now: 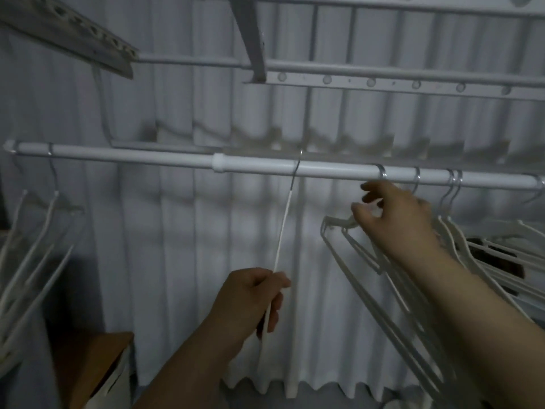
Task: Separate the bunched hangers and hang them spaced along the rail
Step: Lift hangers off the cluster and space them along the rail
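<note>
While the left hand [253, 293] grips one hanger [283, 231] hooked at the middle of the rail [147, 157], it would do well to let it settle plumb before releasing. The right hand [395, 219] reaches into the bunch [395, 293] under the rail's right end; whether its curled fingers pinch anything, I cannot tell. The hangers look thin, white and wire-hooked, and tangle easily.
</note>
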`<state>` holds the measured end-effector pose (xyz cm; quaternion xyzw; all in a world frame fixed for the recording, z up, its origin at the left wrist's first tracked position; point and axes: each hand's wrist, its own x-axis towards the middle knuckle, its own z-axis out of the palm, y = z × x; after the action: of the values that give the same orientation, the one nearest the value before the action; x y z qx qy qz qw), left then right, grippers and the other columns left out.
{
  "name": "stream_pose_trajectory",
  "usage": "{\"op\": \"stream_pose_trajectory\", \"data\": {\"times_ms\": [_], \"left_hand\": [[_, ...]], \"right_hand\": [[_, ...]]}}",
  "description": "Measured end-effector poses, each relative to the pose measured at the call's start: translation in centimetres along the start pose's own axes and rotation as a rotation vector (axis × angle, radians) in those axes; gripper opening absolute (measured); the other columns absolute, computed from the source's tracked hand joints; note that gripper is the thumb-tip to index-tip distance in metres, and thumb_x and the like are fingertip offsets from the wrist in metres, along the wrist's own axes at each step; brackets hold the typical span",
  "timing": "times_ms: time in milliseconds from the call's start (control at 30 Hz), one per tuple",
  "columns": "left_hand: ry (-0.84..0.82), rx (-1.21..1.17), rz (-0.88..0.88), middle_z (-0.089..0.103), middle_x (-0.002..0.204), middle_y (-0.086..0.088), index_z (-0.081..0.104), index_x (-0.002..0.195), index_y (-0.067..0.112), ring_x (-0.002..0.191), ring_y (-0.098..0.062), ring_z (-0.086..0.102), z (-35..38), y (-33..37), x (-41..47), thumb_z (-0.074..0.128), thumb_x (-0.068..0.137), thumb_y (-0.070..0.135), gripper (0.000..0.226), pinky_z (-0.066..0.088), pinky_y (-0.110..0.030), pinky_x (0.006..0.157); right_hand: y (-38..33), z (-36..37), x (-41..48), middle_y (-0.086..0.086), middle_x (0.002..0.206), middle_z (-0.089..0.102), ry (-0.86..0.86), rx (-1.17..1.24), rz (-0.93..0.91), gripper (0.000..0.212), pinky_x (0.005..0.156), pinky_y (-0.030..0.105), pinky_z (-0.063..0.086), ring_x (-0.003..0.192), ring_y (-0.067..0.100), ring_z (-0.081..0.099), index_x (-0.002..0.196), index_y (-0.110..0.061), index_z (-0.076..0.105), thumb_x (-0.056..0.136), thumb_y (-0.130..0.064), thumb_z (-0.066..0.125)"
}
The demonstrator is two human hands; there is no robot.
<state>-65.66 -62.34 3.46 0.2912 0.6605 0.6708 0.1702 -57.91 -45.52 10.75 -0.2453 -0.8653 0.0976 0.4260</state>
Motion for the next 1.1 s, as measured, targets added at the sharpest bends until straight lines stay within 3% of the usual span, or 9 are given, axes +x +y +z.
{"op": "stream_pose_trajectory", "data": {"times_ms": [100, 300, 467, 633, 933, 1100], "left_hand": [[0.016, -0.059, 0.013, 0.048, 0.037, 0.004, 0.063, 0.069, 0.006, 0.027, -0.01, 0.039, -2.8, 0.6, -0.6, 0.048, 0.09, 0.009, 0.026, 0.03, -0.013, 0.031], [0.124, -0.056, 0.045, 0.048, 0.038, 0.003, 0.065, 0.071, 0.009, 0.025, -0.009, 0.036, -9.5, 1.1, -2.0, 0.046, 0.092, 0.012, 0.029, 0.029, -0.012, 0.03], [0.257, -0.143, 0.002, 0.049, 0.039, 0.003, 0.067, 0.076, 0.007, 0.027, -0.009, 0.037, -14.6, 0.9, -3.0, 0.047, 0.092, 0.014, 0.027, 0.029, -0.011, 0.031], [0.377, -0.122, -0.033, 0.047, 0.036, 0.005, 0.064, 0.076, 0.008, 0.025, -0.007, 0.037, -18.9, 0.6, -2.5, 0.046, 0.093, 0.016, 0.026, 0.029, -0.01, 0.032], [0.427, -0.138, -0.088, 0.042, 0.033, 0.006, 0.06, 0.083, 0.007, 0.025, -0.005, 0.034, -23.5, 0.0, -1.3, 0.044, 0.094, 0.02, 0.024, 0.026, -0.01, 0.031], [0.467, -0.113, -0.09, 0.043, 0.032, 0.006, 0.06, 0.079, 0.008, 0.024, -0.005, 0.035, -25.1, 0.0, -1.5, 0.045, 0.094, 0.02, 0.025, 0.026, -0.01, 0.03]], "right_hand": [[-2.6, 1.6, 1.4, 0.007, 0.125, 0.058, -0.006, -0.075, -0.108, 0.042, 0.1, 0.034, 0.028, 0.118, 0.029, 0.048, 0.125, -0.012, 0.051, 0.086, -0.025, 0.056], [-8.7, 5.5, 3.3, 0.018, 0.137, 0.047, 0.039, -0.135, -0.381, 0.048, 0.109, 0.04, 0.023, 0.126, 0.035, 0.041, 0.127, -0.003, 0.051, 0.082, -0.018, 0.061], [-13.0, 9.3, 3.9, 0.011, 0.14, 0.043, -0.039, -0.206, -0.457, 0.056, 0.111, 0.04, 0.016, 0.129, 0.03, 0.037, 0.135, -0.01, 0.04, 0.084, -0.027, 0.058], [-13.6, 12.0, 3.6, 0.028, 0.116, 0.059, 0.129, -0.155, -0.495, 0.057, 0.1, 0.058, 0.03, 0.106, 0.046, 0.054, 0.115, 0.006, 0.056, 0.063, -0.007, 0.076], [-14.5, 12.6, 3.6, 0.029, 0.104, 0.063, 0.17, -0.222, -0.57, 0.067, 0.087, 0.063, 0.04, 0.093, 0.047, 0.061, 0.107, 0.01, 0.059, 0.048, -0.007, 0.085], [-15.0, 12.7, 3.4, 0.03, 0.104, 0.062, 0.162, -0.236, -0.55, 0.068, 0.088, 0.064, 0.039, 0.093, 0.048, 0.06, 0.107, 0.01, 0.058, 0.047, -0.007, 0.085]]}}
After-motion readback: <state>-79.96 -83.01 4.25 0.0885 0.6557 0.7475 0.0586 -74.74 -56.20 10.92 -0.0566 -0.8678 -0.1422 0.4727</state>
